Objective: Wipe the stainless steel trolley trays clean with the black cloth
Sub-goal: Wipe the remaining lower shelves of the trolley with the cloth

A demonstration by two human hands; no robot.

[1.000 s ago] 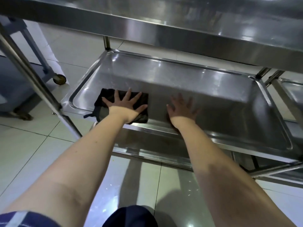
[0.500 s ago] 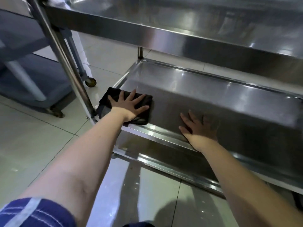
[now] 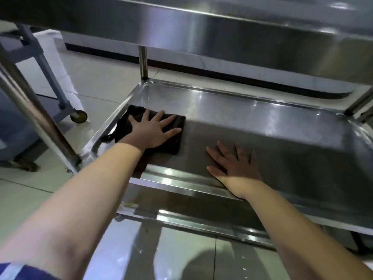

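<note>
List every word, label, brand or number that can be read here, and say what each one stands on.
None: no text can be read anywhere in this view.
The top tray, the middle tray, the cloth and the grey cart at the left show no lettering.
The sleeve bears only a pale stripe.

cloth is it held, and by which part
Not held: left hand presses flat on the middle of the cloth; right hand lies flat on the tray.
</note>
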